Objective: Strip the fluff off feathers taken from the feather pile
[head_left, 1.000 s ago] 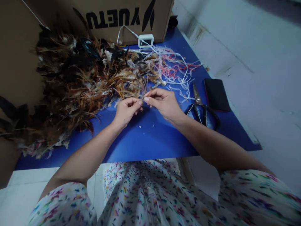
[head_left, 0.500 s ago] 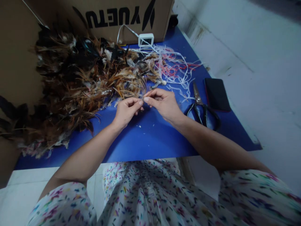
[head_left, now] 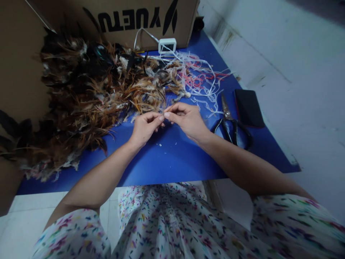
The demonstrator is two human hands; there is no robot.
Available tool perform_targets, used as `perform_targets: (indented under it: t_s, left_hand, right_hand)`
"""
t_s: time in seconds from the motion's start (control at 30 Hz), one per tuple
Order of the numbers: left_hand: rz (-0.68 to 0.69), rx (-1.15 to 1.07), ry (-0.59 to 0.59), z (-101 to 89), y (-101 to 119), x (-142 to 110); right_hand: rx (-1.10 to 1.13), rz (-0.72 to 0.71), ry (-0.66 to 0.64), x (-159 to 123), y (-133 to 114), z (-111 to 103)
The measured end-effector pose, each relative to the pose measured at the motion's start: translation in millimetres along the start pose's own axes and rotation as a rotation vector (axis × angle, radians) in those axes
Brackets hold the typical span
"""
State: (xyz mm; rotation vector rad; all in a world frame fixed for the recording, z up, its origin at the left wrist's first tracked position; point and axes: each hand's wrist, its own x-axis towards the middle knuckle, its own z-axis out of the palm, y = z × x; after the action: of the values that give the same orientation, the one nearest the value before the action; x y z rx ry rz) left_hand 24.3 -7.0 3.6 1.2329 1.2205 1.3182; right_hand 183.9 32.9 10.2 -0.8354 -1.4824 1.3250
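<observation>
My left hand (head_left: pixel 147 127) and my right hand (head_left: pixel 187 118) meet fingertip to fingertip above the blue table (head_left: pixel 172 162). Both are pinched closed, thumb against forefinger. Whatever lies between the fingertips is too small and too covered for me to make out. Just beyond the fingers spreads a large heap of brown, black and orange feathers (head_left: pixel 107 82), its near edge close to my left hand. Beyond my right hand lies a tangle of white and red ribbon strips (head_left: pixel 199 77).
Black-handled scissors (head_left: pixel 228 124) lie by my right forearm, with a dark phone (head_left: pixel 248 108) beside them. A small white device with a screen (head_left: pixel 167 46) stands before a cardboard box (head_left: pixel 129 32). Another cardboard panel (head_left: pixel 18 64) rises at left; a wall (head_left: pixel 296 90) borders the right.
Barely anything differs. My two hands keep their place and their pinch, with at most a slight shift at the right fingertips.
</observation>
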Motion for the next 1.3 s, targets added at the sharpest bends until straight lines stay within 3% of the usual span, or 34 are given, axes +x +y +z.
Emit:
perform_targets:
  t_s: [0.43,0.6,0.73,0.9,1.13,1.3]
  left_hand:
    - [0.056,-0.026,-0.02,-1.7,-4.1,2.2]
    - [0.04,-0.083,0.054,-3.9,-1.4,4.4]
    - [0.019,-0.149,0.183,-8.2,1.8,9.6]
    - [-0.024,-0.21,0.299,-13.0,5.1,15.8]
    - [-0.035,-0.251,0.356,-15.5,5.1,19.3]
    - [-0.055,-0.279,0.357,-13.9,5.7,18.4]
  right_hand:
    - [0.037,-0.003,0.004,-0.1,-0.5,2.0]
    - [-0.014,-0.015,0.049,3.5,2.6,-3.2]
    - [-0.245,-0.07,0.093,7.4,8.2,-8.0]
    - [-0.572,-0.162,-0.026,6.0,14.8,-7.6]
    - [-0.778,-0.192,-0.132,2.2,15.6,7.5]
    - [-1.075,-0.259,-0.159,-2.0,13.1,24.9]
